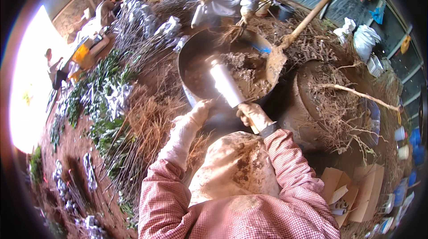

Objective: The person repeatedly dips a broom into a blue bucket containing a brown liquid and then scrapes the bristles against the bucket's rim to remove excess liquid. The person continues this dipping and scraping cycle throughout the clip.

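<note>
My right hand [253,115], in a dirty glove, is closed around the lower end of a roll of plastic film [227,84]. The roll points up and left over the near rim of a round tub [182,87] that holds muddy water and wet soil. At the tub's near left edge is my left hand [200,110], also gloved, its fingers bent; blur hides whether something is between them. A shovel [277,63] with a wooden handle leans in the tub's right side. Across the tub, a co-worker's gloved hand holds a bundle of roots [230,35] over the far rim.
Bare-root plants [147,115] and leafy branches [107,132] lie to the left. At right, muddy roots [334,105] rest on another large container [301,88]. Cardboard boxes [366,192] stand at the lower right. The co-worker also holds a white roll [198,16].
</note>
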`<move>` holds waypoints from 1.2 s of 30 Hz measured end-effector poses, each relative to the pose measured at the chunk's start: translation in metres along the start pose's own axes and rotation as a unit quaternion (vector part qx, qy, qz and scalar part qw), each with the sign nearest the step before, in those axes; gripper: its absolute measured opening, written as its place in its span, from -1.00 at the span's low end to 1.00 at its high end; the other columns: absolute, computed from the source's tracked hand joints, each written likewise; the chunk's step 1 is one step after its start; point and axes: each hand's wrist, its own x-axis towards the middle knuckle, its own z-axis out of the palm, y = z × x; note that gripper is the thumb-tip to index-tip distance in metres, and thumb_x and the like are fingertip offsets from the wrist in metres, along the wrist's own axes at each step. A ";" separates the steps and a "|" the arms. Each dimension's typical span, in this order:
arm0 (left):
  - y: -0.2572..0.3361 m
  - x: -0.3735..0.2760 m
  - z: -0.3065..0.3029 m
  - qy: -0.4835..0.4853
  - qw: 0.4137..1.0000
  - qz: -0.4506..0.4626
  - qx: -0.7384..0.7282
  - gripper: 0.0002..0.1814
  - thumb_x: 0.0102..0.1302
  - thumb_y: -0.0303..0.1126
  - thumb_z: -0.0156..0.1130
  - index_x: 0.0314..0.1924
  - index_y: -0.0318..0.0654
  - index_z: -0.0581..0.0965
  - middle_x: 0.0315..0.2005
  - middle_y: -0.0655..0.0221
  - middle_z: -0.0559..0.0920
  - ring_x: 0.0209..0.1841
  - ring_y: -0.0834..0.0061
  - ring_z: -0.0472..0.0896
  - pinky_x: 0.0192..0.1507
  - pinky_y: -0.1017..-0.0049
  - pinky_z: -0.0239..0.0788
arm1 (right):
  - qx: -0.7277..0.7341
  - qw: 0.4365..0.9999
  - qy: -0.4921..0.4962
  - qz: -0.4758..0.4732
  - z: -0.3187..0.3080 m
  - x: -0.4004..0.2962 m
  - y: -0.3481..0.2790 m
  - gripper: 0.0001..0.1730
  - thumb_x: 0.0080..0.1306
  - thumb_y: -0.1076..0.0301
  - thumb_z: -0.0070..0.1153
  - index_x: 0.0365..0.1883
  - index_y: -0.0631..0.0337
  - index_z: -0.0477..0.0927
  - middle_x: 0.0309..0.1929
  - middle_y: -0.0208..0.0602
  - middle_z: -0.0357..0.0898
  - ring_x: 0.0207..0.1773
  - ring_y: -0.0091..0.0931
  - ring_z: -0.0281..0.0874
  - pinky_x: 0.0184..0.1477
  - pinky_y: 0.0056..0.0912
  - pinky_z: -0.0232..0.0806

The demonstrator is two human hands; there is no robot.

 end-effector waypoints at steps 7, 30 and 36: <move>0.022 -0.012 0.026 0.045 0.997 -0.046 -0.047 -0.25 0.26 0.39 -0.01 0.00 -0.20 0.56 -0.34 0.40 0.70 -0.49 0.60 0.59 -0.52 0.62 0.27 | 0.205 0.973 -0.086 0.065 0.014 0.002 -0.004 -0.78 0.39 0.14 0.10 -0.23 0.09 0.47 -0.41 -0.44 0.52 -0.54 -0.69 0.36 -0.57 -0.67 0.26; -0.048 0.035 -0.029 0.174 0.983 0.053 0.026 -0.76 0.27 -0.34 0.22 -0.19 -0.38 0.63 -0.41 0.39 0.69 -0.43 0.62 0.54 -0.38 0.59 0.35 | -0.619 0.726 0.177 -0.240 -0.002 0.006 -0.046 -0.54 0.14 0.28 0.27 0.01 0.23 0.58 -0.12 -0.16 0.66 -0.11 -0.29 0.66 -0.10 -0.34 0.49; -0.032 0.024 -0.038 0.173 0.984 0.033 0.025 -0.87 0.30 -0.55 0.24 -0.18 -0.46 0.55 -0.40 0.26 0.64 -0.48 0.54 0.55 -0.45 0.57 0.40 | -0.641 0.690 0.263 -0.211 -0.046 0.050 -0.068 -0.58 0.17 0.18 0.24 0.02 0.00 0.60 -0.14 -0.24 0.66 -0.13 -0.26 0.62 -0.09 -0.28 0.44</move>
